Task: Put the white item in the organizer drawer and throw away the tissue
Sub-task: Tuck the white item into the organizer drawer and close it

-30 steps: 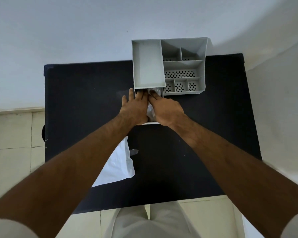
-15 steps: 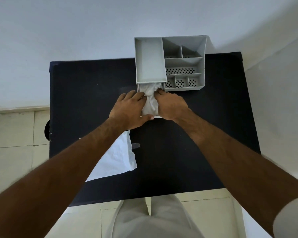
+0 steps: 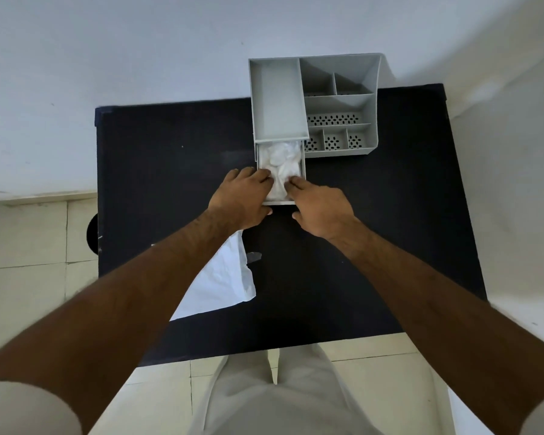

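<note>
A grey organizer [image 3: 343,102] stands at the far edge of the black table. Its drawer [image 3: 303,171] is pulled out toward me. A crumpled white item [image 3: 281,161] lies inside the drawer. My left hand [image 3: 242,199] rests on the drawer's left front corner, fingertips touching the white item. My right hand [image 3: 321,208] is at the drawer's right front corner, fingertips on the white item. A flat white tissue [image 3: 223,281] lies on the table under my left forearm, partly hidden by it.
The black table [image 3: 390,230] stands against a white wall. A small grey scrap [image 3: 254,255] lies beside the tissue. Tiled floor shows to the left and in front of the table, and my light trousers [image 3: 280,397] are below.
Both hands have drawn back toward me, from deep in the drawer to its front corners. More of the white item now shows in the drawer.
</note>
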